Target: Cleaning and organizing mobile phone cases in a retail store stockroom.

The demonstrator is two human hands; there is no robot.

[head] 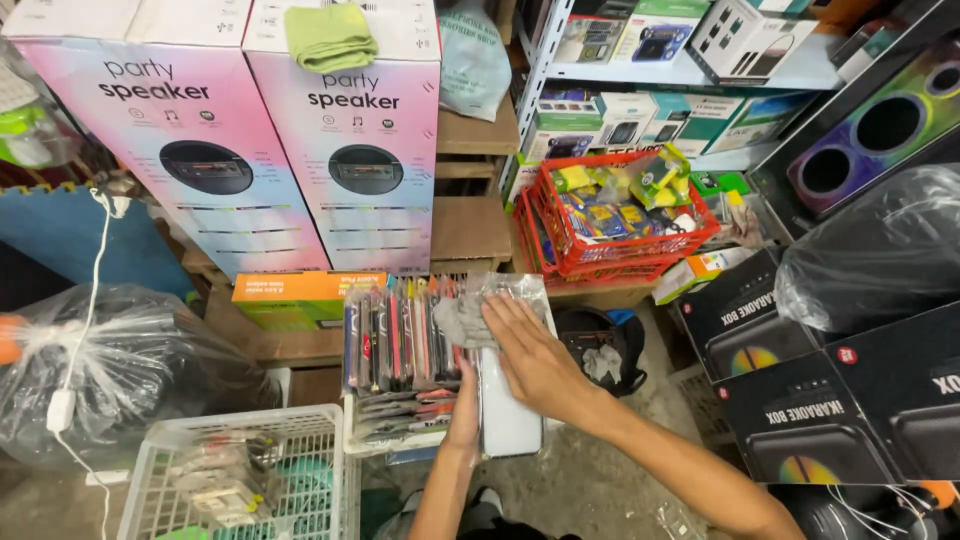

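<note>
My right hand (535,360) lies flat on a grey cloth (462,318), pressing it against a clear plastic packet (510,420) at the right end of a row of upright packaged items (400,335). My left hand (464,405) grips the lower edge of that packet from below, its fingers mostly hidden behind it. The row of packets stands in a shallow tray (385,445) in front of me.
Two tall pink speaker boxes (365,140) stand behind, a green cloth (330,35) on top. A red basket (615,215) of small goods sits right of them. Black boxes (800,400) are stacked at right, a white crate (245,475) and a plastic-wrapped bundle (110,365) at left.
</note>
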